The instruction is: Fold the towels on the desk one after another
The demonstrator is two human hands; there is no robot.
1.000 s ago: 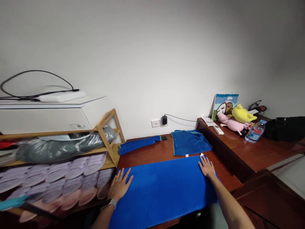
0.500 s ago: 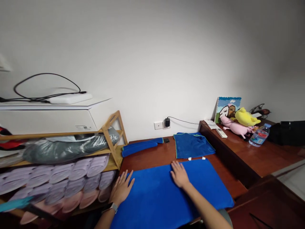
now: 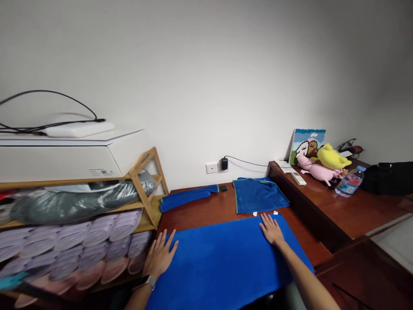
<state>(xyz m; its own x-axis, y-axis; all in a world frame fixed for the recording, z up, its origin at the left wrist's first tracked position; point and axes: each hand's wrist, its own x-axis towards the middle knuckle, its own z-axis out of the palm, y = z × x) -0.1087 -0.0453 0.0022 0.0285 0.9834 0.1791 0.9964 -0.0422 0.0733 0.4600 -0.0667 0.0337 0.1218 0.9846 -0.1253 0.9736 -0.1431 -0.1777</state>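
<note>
A bright blue towel (image 3: 219, 258) lies spread flat over the front of the brown desk (image 3: 193, 219). My left hand (image 3: 160, 254) rests with spread fingers on its left edge; a watch is on that wrist. Near the towel's far right corner, my right hand (image 3: 272, 229) lies flat with fingers stretched out. Neither hand holds anything. Behind the spread towel, a folded blue towel (image 3: 260, 196) with green edging lies at the back right. Long folded blue cloths (image 3: 189, 198) lie at the back left.
A wooden rack (image 3: 150, 189) on the left holds several slippers (image 3: 125, 224) and a white box (image 3: 64, 161). On the raised right surface are a remote (image 3: 298, 178), a pink plush toy (image 3: 318, 170), a yellow plush toy (image 3: 332, 157) and a water bottle (image 3: 350, 182). A black plug (image 3: 224, 163) sits in the wall socket.
My right hand has slid to the right across the spread towel, from its middle toward the far right corner. My left hand stays at the left edge. The view has shifted slightly.
</note>
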